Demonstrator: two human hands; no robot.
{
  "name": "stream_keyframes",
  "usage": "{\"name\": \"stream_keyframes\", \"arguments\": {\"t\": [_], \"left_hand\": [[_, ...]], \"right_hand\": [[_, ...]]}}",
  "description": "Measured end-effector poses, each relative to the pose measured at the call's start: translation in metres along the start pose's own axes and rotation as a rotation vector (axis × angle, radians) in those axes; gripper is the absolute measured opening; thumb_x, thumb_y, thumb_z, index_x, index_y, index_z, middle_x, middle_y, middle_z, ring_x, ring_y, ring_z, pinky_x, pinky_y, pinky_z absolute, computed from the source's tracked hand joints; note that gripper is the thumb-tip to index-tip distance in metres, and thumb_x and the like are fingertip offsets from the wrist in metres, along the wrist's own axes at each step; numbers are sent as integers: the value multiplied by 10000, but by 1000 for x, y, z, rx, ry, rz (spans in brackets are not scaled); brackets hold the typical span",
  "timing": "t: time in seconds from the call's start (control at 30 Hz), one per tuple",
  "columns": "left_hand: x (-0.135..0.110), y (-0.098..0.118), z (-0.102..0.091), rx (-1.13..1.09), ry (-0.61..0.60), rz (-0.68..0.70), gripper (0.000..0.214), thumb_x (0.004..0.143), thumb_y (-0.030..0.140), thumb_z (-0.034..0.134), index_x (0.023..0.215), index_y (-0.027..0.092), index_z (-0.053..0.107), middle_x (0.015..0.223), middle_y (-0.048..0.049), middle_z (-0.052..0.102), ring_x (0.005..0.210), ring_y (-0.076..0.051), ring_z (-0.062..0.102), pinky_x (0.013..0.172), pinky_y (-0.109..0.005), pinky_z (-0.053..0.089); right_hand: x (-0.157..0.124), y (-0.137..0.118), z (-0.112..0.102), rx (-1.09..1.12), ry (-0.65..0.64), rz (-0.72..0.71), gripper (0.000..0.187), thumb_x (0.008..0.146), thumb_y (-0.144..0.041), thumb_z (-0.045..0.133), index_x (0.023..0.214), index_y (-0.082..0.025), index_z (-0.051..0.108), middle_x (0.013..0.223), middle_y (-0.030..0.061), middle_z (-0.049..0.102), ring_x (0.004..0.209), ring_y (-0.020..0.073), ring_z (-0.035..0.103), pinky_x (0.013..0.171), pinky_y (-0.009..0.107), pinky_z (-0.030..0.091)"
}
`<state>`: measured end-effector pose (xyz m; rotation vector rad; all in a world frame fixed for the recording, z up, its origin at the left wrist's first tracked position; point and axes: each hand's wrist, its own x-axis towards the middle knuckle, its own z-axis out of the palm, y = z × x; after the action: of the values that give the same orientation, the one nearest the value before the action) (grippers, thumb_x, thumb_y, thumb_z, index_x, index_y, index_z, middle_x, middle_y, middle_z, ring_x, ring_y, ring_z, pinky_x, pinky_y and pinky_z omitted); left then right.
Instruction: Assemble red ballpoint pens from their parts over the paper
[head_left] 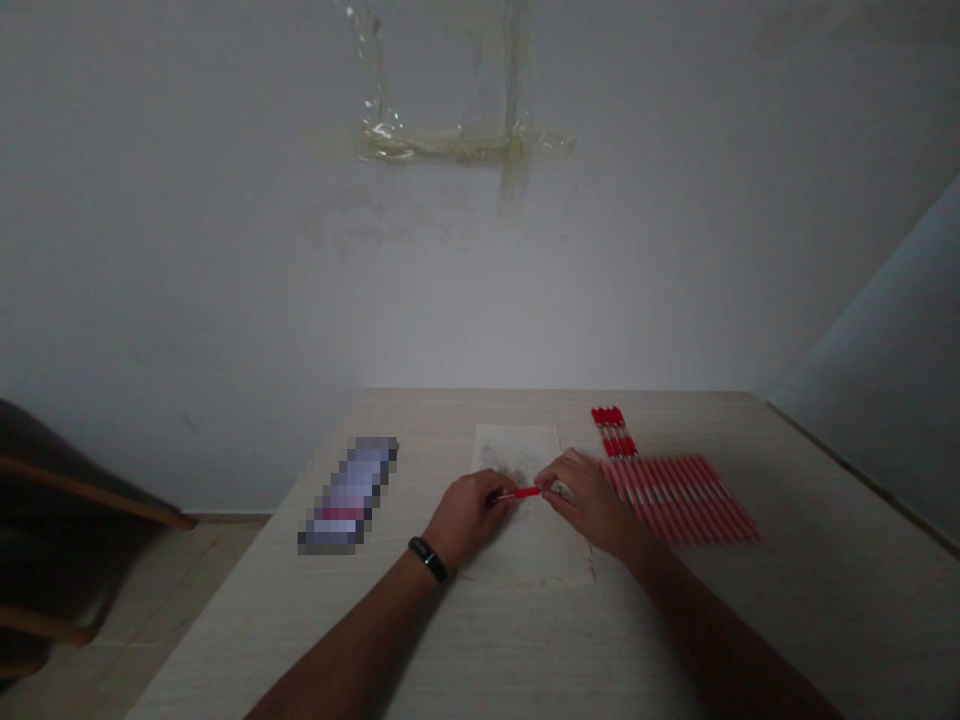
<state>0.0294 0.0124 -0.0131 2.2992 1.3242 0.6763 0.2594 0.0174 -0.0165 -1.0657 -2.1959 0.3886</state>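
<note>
A red pen (527,492) lies crosswise between my two hands, over a stained, pale cloth or paper sheet (540,560). My left hand (469,508), with a black band on its wrist, is closed around the pen's left end. At the right end my right hand (589,497) pinches with thumb and fingers; whether a small part is between the fingertips is too small to tell. Just right of my right hand lies a row of several red pens (682,500), side by side and slanted. Beyond that row is a smaller group of red pens (613,432).
A blurred-out phone-like rectangle (352,495) lies on the left of the pale wooden table (450,660). The table's far edge meets a wall (465,310) with tape on it. Dark furniture with wooden bars (75,490) stands at the far left, beside the table.
</note>
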Motion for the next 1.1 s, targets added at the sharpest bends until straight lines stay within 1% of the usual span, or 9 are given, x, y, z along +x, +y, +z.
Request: {"name": "stream_keyframes", "arguments": {"t": [0.1,0.2,0.37,0.47,0.57,0.77,0.87,1.1], "left_hand": [[0,-1,0,-8,11,-7,207,918,307,547,972,205,719,894,-58,702,788,-178,613,701,-249,426],[0,-3,1,-14,23,-10,202,914,300,557,985,207,721,905,-57,706,798,-180,617,705,-251,428],[0,-3,2,-10,20,5,188,920,286,555,967,206,719,876,-47,698,779,-174,611,706,-253,427],[0,-1,1,-8,16,11,183,922,287,556,950,201,715,869,-49,692,776,-172,607,703,-251,425],[0,-1,1,1,16,-16,188,920,301,560,952,201,716,868,-53,692,774,-174,605,694,-249,423],[0,-2,1,-4,16,-9,199,919,307,561,988,210,721,884,-53,698,793,-180,612,716,-255,434],[0,-1,-1,-16,6,-6,208,919,313,560,990,208,725,901,-59,705,809,-185,620,723,-258,445],[0,1,0,-46,-10,8,219,929,316,545,974,204,728,915,-66,713,827,-188,628,746,-261,460]], "right_hand": [[0,4,-2,12,3,-1,167,868,-132,674,1005,-220,635,997,41,674,991,218,578,868,364,444],[0,10,-4,-33,10,-8,159,846,-164,714,976,-218,640,970,35,668,982,224,566,864,369,433],[1,10,-4,-79,0,-15,40,892,-203,673,888,-209,634,906,33,652,944,219,553,835,362,424],[1,7,-5,-74,-5,-15,44,905,-223,664,875,-210,633,893,31,651,938,216,554,832,360,423],[1,7,-6,-70,-4,-15,44,909,-237,661,879,-214,638,900,33,654,939,217,555,835,361,425],[-1,13,-8,-86,5,-14,81,862,-222,714,914,-218,651,930,33,661,957,222,556,844,368,427],[0,14,-8,-85,-12,-20,40,880,-215,691,877,-216,650,900,32,654,944,219,553,838,363,428],[1,10,-6,-60,-29,-16,70,908,-217,657,841,-210,637,884,30,652,929,214,555,822,352,427]]}}
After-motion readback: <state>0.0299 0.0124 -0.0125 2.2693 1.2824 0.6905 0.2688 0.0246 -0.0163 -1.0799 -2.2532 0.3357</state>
